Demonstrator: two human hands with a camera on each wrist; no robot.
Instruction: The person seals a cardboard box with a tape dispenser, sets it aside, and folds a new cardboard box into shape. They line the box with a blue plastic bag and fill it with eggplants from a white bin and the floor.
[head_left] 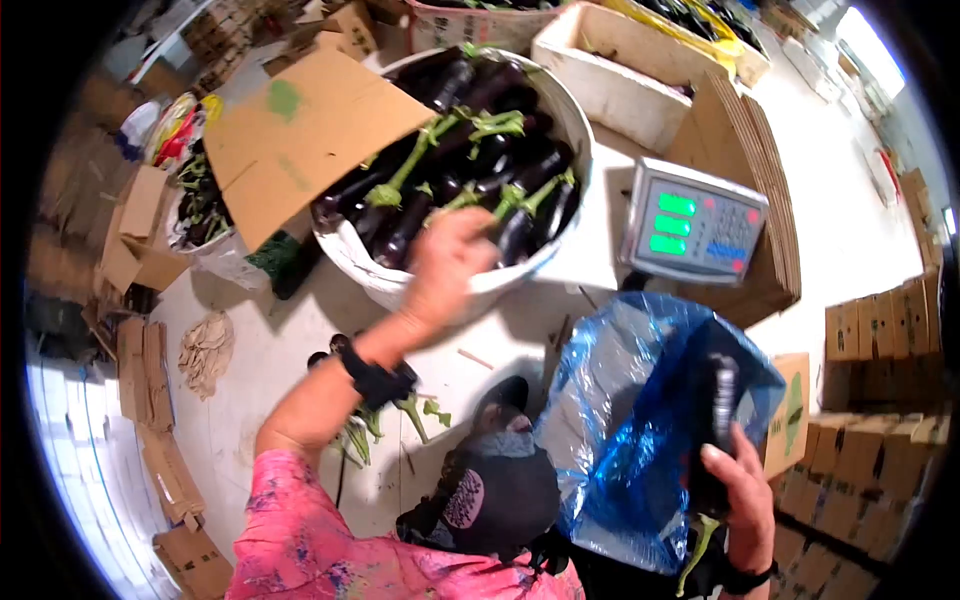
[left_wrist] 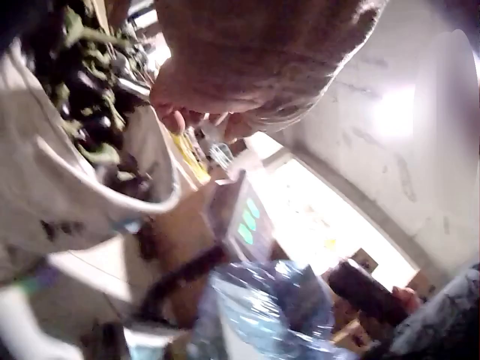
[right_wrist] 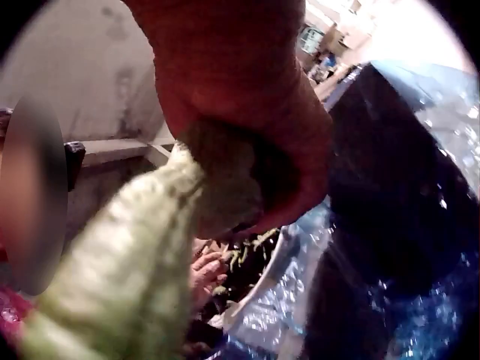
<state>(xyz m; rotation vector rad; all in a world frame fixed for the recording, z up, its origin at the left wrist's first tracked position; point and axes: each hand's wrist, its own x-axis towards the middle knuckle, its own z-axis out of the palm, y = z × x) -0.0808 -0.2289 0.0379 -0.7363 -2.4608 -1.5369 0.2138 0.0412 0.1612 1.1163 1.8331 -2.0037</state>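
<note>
My left hand [head_left: 450, 262], blurred, is over the near rim of a round white tub [head_left: 375, 285] full of dark eggplants [head_left: 405, 228] with green stems. In the left wrist view, nothing shows in the loosely bent fingers of that hand [left_wrist: 247, 67]. My right hand [head_left: 745, 495] grips a dark eggplant [head_left: 722, 395] near its stem end, over the right side of a blue plastic bag [head_left: 625, 400]. Its green stem [right_wrist: 127, 255] hangs below the right hand [right_wrist: 240, 97], large in the right wrist view.
A scale display [head_left: 695, 222] with green digits stands behind the bag, beside folded cardboard [head_left: 765, 200]. A cardboard sheet [head_left: 310, 140] lies over the tub's left side. A white foam box [head_left: 620, 85] is farther back. Cut stems [head_left: 410, 418] lie on the floor; stacked boxes [head_left: 860, 460] stand right.
</note>
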